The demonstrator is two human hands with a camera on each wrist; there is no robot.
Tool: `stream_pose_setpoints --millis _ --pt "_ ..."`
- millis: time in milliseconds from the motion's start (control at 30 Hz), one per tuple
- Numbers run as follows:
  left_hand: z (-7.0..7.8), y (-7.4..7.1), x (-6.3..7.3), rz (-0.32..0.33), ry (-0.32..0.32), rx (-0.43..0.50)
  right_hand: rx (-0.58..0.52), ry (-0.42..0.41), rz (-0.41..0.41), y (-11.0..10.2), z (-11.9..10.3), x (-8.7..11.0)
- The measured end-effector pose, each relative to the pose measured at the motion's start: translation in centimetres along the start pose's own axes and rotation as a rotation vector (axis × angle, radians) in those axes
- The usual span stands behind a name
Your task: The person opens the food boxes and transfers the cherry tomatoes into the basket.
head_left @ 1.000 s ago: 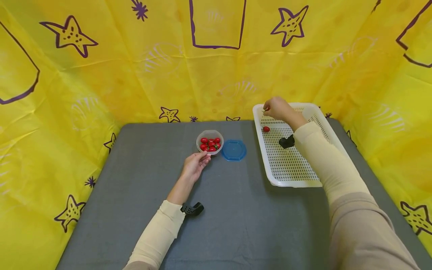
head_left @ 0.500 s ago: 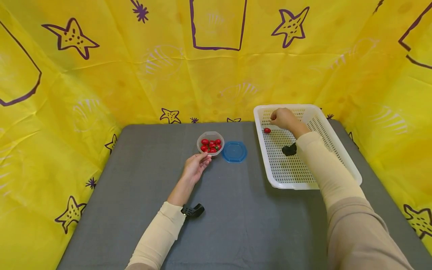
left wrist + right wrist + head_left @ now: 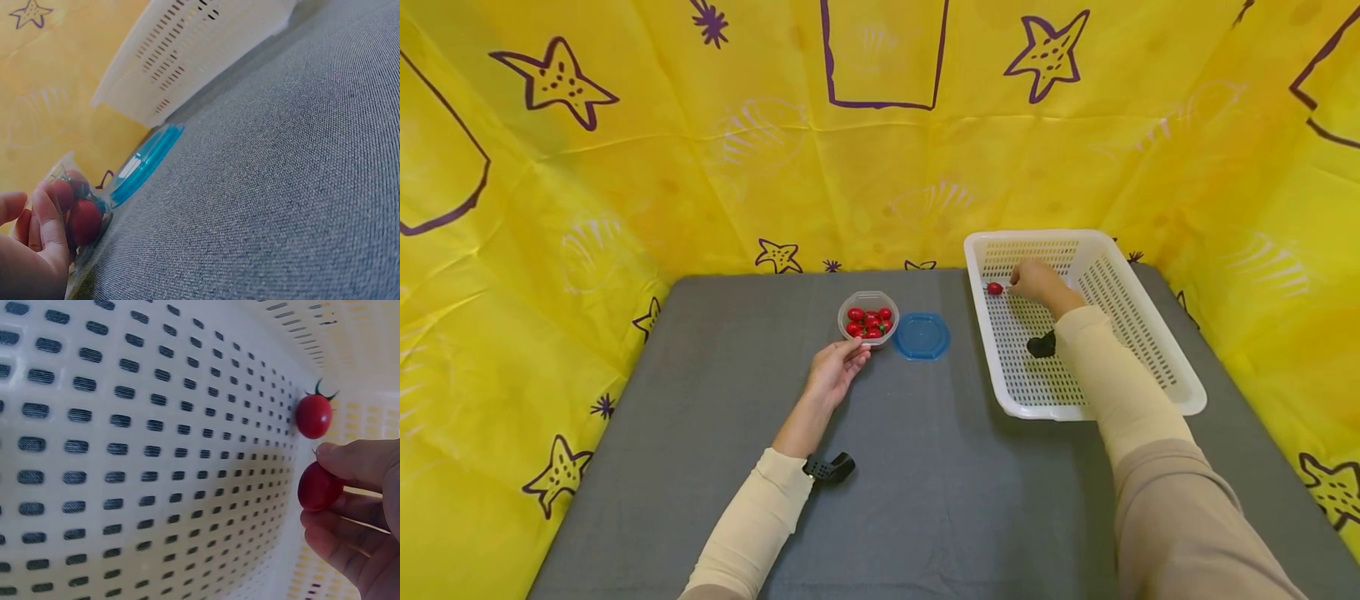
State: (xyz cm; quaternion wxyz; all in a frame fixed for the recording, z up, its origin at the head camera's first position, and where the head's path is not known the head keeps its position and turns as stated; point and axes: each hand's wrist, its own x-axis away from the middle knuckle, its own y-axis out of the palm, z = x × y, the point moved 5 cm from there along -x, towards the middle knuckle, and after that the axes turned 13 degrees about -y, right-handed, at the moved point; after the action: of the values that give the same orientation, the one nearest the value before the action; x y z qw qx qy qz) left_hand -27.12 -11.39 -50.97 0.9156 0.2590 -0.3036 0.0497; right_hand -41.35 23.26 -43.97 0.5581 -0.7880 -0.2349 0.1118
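My right hand (image 3: 1037,282) is low inside the white plastic basket (image 3: 988,358). In the right wrist view, its thumb and fingers pinch a cherry tomato (image 3: 320,487). Close by, another cherry tomato (image 3: 314,416) with a green stem lies on the basket floor by the wall. My left hand (image 3: 837,371) grips the near rim of a small clear plastic container (image 3: 868,296). Several cherry tomatoes (image 3: 871,318) lie inside that container. In the left wrist view, the fingers cover part of the container's side.
A blue lid (image 3: 922,337) lies flat on the grey cloth-covered table (image 3: 910,483), between the container and the basket. Behind the table hangs a yellow patterned curtain (image 3: 880,167).
From above the basket's far left corner, my right hand has come down and slightly right, beside the tomato lying there. The left hand and the container have stayed in place.
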Motion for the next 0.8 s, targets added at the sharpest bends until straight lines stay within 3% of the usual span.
stream_pose_setpoints --millis 800 --pt "0.0 -0.1 0.0 -0.016 0.009 0.021 0.003 0.036 -0.033 1.3 0.3 -0.1"
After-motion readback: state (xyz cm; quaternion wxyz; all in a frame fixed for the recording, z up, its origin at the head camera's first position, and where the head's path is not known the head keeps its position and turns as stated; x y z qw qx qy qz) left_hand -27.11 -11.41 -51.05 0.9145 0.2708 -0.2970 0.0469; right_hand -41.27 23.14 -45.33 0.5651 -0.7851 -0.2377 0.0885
